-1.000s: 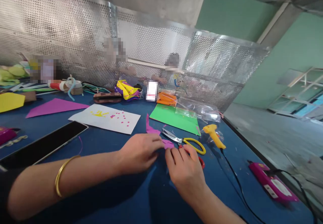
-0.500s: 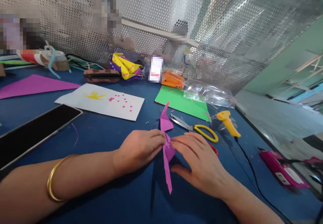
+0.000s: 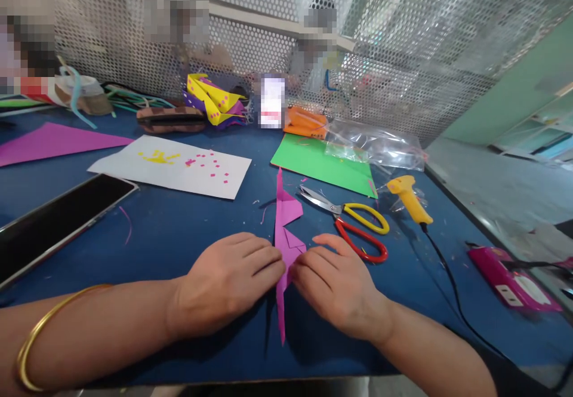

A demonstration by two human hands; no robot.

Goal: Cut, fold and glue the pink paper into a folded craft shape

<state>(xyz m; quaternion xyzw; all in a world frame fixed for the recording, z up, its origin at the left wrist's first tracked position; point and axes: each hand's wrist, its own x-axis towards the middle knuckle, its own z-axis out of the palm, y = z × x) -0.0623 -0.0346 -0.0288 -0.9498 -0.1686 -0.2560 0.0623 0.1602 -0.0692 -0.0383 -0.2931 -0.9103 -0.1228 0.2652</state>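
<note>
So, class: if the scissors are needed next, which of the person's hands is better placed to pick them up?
Right. The right hand lies nearest the scissors, just below their handles; the left hand sits across the folded pink paper.

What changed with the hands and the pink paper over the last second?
The folded pink paper, low between the hands a second ago, now stands on edge, long and narrow. The right hand has come off the scissors to pinch it opposite the left hand. The scissors, yellow glue gun and green sheet stayed put.
</note>
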